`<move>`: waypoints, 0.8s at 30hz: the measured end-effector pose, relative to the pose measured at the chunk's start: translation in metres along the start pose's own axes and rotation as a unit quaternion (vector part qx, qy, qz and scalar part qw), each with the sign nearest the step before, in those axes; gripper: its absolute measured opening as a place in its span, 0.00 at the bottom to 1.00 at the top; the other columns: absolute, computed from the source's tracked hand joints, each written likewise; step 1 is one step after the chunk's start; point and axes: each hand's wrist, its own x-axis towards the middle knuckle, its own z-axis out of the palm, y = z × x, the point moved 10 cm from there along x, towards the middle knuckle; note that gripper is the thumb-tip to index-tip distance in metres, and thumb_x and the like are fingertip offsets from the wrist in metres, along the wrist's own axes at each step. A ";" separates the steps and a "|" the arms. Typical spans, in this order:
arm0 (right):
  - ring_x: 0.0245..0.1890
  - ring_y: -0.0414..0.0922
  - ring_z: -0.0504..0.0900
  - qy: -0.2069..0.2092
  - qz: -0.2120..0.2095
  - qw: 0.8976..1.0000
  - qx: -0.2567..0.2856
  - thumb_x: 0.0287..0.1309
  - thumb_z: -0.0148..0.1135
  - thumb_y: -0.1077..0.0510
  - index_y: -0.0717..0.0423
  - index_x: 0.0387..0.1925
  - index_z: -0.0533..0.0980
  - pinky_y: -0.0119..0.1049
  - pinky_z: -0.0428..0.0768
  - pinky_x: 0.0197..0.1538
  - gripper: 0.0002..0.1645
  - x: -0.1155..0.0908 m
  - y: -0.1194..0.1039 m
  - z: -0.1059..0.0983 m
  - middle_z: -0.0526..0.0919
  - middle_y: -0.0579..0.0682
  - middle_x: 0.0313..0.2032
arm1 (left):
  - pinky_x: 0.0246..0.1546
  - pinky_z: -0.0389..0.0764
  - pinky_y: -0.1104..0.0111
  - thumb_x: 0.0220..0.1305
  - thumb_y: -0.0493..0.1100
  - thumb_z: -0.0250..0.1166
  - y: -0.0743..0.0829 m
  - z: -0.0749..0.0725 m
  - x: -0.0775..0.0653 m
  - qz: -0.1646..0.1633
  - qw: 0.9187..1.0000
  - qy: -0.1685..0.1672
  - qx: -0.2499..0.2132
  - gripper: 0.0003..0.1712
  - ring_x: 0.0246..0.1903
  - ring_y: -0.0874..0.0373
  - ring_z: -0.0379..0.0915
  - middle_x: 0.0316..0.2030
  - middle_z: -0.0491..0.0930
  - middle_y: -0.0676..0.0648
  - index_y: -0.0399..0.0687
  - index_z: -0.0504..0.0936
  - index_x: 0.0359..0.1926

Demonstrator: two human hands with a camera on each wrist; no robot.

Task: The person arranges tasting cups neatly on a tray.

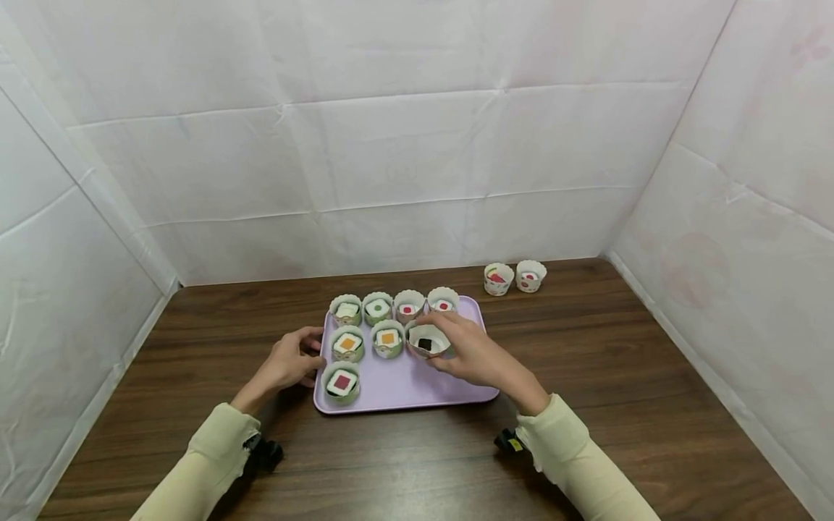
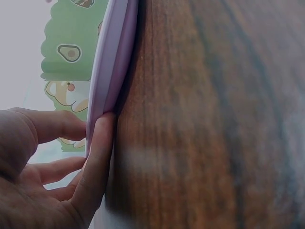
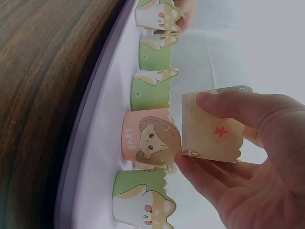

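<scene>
My right hand (image 1: pixel 474 352) holds a paper baking cup (image 1: pixel 438 343) between thumb and fingers, over the right half of a lilac tray (image 1: pixel 410 383). A small black piece shows in its white inside. From the right wrist, this cup (image 3: pixel 209 133) is cream with a red star, raised above the tray surface. At the tray's left edge, my left hand (image 1: pixel 285 362) pinches the rim; the left wrist view shows the thumb (image 2: pixel 62 126) inside and a finger outside. Several green and pink cups, such as this front-left one (image 1: pixel 342 396), stand on the tray holding sushi-like pieces with coloured centres.
Two more filled cups, one with red pieces (image 1: pixel 498 288) and one beside it (image 1: pixel 529 284), stand on the wooden table (image 1: pixel 404 463) behind and right of the tray. White sheeting (image 1: pixel 391 159) hangs along the back and both sides.
</scene>
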 end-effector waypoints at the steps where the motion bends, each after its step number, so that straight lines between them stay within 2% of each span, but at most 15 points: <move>1: 0.65 0.49 0.78 -0.002 0.001 1.000 0.000 0.53 0.78 0.61 0.50 0.63 0.75 0.51 0.81 0.66 0.36 0.000 0.000 0.001 0.82 0.49 0.60 | 0.28 0.92 0.61 0.61 0.29 0.63 0.000 0.000 0.000 0.000 1.000 0.000 0.000 0.38 0.35 0.54 0.80 0.55 0.74 0.30 0.33 0.65 0.73; 10: 0.64 0.51 0.78 -0.014 0.015 1.000 -0.009 0.54 0.78 0.59 0.48 0.63 0.75 0.52 0.79 0.69 0.36 0.001 -0.001 0.007 0.82 0.51 0.60 | 0.29 0.92 0.61 0.62 0.29 0.63 0.000 0.000 0.000 0.000 1.000 -0.003 0.003 0.38 0.36 0.53 0.80 0.56 0.74 0.30 0.33 0.65 0.73; 14: 0.64 0.52 0.78 -0.011 0.009 1.000 -0.017 0.53 0.78 0.59 0.49 0.64 0.75 0.54 0.78 0.68 0.36 0.001 -0.003 0.007 0.81 0.51 0.60 | 0.29 0.92 0.61 0.62 0.29 0.63 0.001 0.000 0.000 0.001 1.000 -0.002 0.006 0.38 0.36 0.53 0.80 0.56 0.74 0.30 0.33 0.65 0.74; 24: 0.57 0.49 0.82 0.004 -0.017 0.999 -0.029 0.52 0.79 0.58 0.49 0.61 0.75 0.49 0.83 0.60 0.35 0.002 -0.013 0.005 0.82 0.51 0.56 | 0.28 0.92 0.61 0.62 0.29 0.63 0.001 0.001 0.000 -0.005 1.000 -0.002 0.006 0.38 0.34 0.54 0.81 0.55 0.74 0.31 0.33 0.66 0.73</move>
